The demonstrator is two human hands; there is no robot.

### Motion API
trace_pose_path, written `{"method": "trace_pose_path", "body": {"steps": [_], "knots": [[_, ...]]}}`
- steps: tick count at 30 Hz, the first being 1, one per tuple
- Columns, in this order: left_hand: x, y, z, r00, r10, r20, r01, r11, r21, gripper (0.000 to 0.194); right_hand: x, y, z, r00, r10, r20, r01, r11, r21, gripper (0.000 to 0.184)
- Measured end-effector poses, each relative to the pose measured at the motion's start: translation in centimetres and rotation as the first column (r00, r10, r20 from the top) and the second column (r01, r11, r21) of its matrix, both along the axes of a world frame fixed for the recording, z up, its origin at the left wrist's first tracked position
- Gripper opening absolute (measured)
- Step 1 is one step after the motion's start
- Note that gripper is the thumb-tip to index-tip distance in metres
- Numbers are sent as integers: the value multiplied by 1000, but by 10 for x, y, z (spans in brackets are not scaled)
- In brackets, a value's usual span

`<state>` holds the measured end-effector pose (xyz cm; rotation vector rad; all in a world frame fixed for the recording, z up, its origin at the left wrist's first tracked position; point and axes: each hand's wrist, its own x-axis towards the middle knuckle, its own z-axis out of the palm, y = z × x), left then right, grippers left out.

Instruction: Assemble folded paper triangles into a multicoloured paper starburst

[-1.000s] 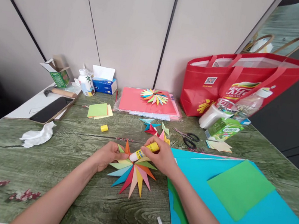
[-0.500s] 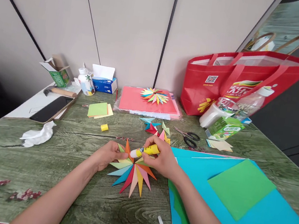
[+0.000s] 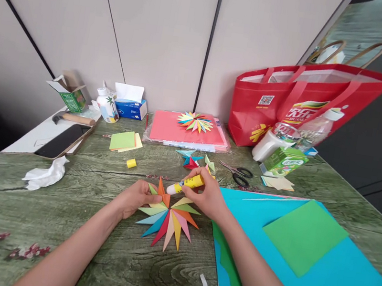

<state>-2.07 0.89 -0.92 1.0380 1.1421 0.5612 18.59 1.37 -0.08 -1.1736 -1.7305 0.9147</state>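
Note:
A many-coloured folded-paper star (image 3: 164,225) lies on the table, its points fanned out with a gap at the upper right. My left hand (image 3: 137,198) pinches its upper left points, close to an upright orange one. In my right hand (image 3: 206,195) is a yellow glue stick (image 3: 192,183), uncapped, its white end tilted down to the left just above the orange point. The yellow cap (image 3: 131,163) stands apart on the table. Beyond my right hand lie loose folded paper pieces (image 3: 191,162), partly hidden by it.
Blue paper sheets (image 3: 246,229) with a green square (image 3: 306,236) lie at right. Scissors (image 3: 240,174), green and yellow squares (image 3: 123,140) and a crumpled tissue (image 3: 47,173) lie around. Behind stand a red bag (image 3: 254,109) and a pink paper pack (image 3: 168,127) bearing another star.
My right hand has lifted the glue stick slightly up and away from the star's centre, uncovering more of the orange point. My left hand keeps its hold. The view has shifted a little.

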Motion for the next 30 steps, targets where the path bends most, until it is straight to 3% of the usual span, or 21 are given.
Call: {"method": "trace_pose_path", "body": {"steps": [11, 20, 30], "knots": [[2, -1, 2, 1000, 28, 9, -28, 999, -41, 37, 4, 8, -6, 984, 100, -151, -123, 980, -156, 23], [5, -3, 8, 998, 52, 42, -49, 996, -70, 35, 4, 13, -12, 1000, 27, -10, -28, 989, -143, 21], [3, -2, 4, 999, 34, 36, -32, 998, -61, 34, 7, 7, -5, 988, 154, 12, -150, 979, -141, 19]]}}
